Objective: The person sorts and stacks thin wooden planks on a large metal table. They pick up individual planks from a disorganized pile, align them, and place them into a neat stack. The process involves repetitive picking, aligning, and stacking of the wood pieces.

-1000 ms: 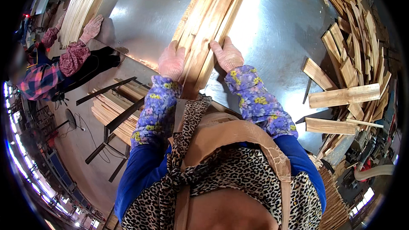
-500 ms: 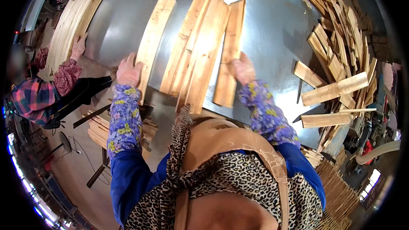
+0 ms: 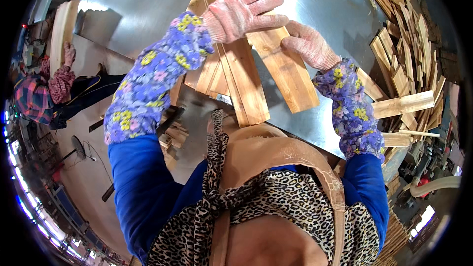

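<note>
A wooden board (image 3: 290,79) lies slanted across the metal table, running from the far side down toward my right. My right hand (image 3: 313,47), in a pale knitted glove, grips its right edge, the thumb on the top face. My left hand (image 3: 244,10), in a similar reddish-stained glove, spreads its fingers flat over the same board, palm down. Left of that board and partly beneath it, several loose boards (image 3: 246,79) overlap one another near the table's front edge. My left forearm hides part of them.
The metal table (image 3: 143,5) reaches away from me. A heap of boards (image 3: 404,59) fills its right side. At the left a co-worker (image 3: 37,93) holds a bundle of boards (image 3: 63,29). A standing fan (image 3: 78,145) and a wood stack (image 3: 172,138) stand at floor level.
My left hand has moved right, from a separate board to the slanted one. My right hand has shifted right, with its board turned to a slant. The co-worker's bundle has moved left.
</note>
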### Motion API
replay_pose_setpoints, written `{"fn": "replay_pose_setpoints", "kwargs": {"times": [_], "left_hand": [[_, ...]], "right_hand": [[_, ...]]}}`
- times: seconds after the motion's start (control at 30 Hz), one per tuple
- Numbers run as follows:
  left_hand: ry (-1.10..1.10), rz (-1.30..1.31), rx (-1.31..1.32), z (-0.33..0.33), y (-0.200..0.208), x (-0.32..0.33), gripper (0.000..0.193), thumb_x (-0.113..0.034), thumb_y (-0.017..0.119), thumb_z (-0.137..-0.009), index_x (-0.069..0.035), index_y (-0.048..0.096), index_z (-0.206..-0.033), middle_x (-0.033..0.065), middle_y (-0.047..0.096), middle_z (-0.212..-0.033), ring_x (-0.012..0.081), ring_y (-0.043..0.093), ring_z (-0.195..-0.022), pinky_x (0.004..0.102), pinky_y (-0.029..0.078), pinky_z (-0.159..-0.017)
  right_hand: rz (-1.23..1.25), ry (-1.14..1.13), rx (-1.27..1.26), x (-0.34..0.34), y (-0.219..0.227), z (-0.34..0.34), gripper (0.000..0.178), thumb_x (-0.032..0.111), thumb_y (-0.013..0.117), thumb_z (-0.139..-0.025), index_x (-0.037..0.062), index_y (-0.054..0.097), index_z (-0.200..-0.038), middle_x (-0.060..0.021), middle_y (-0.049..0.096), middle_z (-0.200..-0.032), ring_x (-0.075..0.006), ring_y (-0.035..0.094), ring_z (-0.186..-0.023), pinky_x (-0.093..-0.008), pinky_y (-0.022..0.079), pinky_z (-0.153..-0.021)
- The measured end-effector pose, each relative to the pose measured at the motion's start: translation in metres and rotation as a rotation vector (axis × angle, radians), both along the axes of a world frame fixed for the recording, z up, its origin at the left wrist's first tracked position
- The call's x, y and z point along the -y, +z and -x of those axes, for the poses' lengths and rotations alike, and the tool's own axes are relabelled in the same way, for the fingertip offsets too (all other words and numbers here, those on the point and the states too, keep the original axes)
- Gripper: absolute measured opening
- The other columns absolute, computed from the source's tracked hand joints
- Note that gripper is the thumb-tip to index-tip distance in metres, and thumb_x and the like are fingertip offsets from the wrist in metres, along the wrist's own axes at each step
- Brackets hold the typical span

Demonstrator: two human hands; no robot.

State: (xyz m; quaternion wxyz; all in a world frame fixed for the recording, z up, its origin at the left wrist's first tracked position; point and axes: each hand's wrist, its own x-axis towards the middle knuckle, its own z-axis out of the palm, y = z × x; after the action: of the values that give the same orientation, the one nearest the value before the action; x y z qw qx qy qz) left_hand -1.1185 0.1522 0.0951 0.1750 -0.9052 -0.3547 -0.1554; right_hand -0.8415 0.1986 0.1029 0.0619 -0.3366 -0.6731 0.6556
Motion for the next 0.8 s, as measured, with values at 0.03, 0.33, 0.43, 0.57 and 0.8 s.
{"fn": "replay_pose_setpoints", "kwargs": {"times": [0.03, 0.33, 0.43, 0.57, 0.8], "left_hand": [[0.136, 0.131, -0.031, 0.003, 0.007, 0.010, 0.065, -0.027, 0.077, -0.086, -0.020, 0.062, -0.149, 0.0121, 0.065, -0.147, 0.0353, 0.058, -0.141, 0.0591, 0.034, -0.130], [1.628, 0.899, 0.135, 0.108, -0.041, 0.131, 0.108, -0.062, 0.079, -0.088, -0.012, 0.033, -0.172, 0.0219, 0.056, -0.156, 0.0395, 0.054, -0.146, 0.0504, 0.042, -0.124], [1.680, 0.827, 0.175, 0.091, -0.085, 0.146, 0.104, -0.064, 0.074, -0.092, -0.009, 0.034, -0.171, 0.0235, 0.050, -0.165, 0.0408, 0.049, -0.151, 0.0489, 0.040, -0.127], [1.275, 0.803, 0.166, 0.022, -0.107, 0.139, 0.090, -0.066, 0.053, -0.106, -0.004, 0.037, -0.169, 0.0253, 0.043, -0.171, 0.0403, 0.043, -0.157, 0.0465, 0.029, -0.133], [1.206, 0.955, 0.905, -0.017, -0.120, 0.118, 0.088, -0.069, 0.057, -0.104, 0.000, 0.052, -0.159, 0.0268, 0.050, -0.166, 0.0430, 0.043, -0.156, 0.0511, 0.036, -0.129]], "right_hand": [[-0.050, -0.050, -0.002, 0.003, -0.001, -0.003, 0.058, 0.023, 0.067, -0.104, 0.0009, 0.057, -0.157, -0.0126, 0.072, -0.136, -0.0206, 0.067, -0.123, -0.0366, 0.051, -0.112], [0.198, -0.589, -0.032, 0.060, -0.171, -0.053, 0.081, 0.045, 0.078, -0.102, -0.0025, 0.050, -0.161, -0.0122, 0.074, -0.124, -0.0229, 0.069, -0.109, -0.0395, 0.052, -0.111], [0.068, -0.129, 0.381, 0.107, -0.137, -0.001, 0.111, 0.064, 0.073, -0.094, -0.0072, 0.031, -0.168, -0.0326, 0.058, -0.156, -0.0409, 0.058, -0.146, -0.0448, 0.045, -0.123], [0.114, -0.228, 0.350, 0.143, -0.161, 0.033, 0.107, 0.048, 0.083, -0.089, -0.0074, 0.034, -0.166, -0.0314, 0.065, -0.148, -0.0411, 0.064, -0.139, -0.0437, 0.048, -0.120], [0.265, -0.578, -0.070, 0.159, -0.169, 0.011, 0.088, 0.037, 0.081, -0.096, -0.0096, 0.042, -0.159, -0.0248, 0.072, -0.138, -0.0307, 0.068, -0.129, -0.0410, 0.052, -0.114]]}}
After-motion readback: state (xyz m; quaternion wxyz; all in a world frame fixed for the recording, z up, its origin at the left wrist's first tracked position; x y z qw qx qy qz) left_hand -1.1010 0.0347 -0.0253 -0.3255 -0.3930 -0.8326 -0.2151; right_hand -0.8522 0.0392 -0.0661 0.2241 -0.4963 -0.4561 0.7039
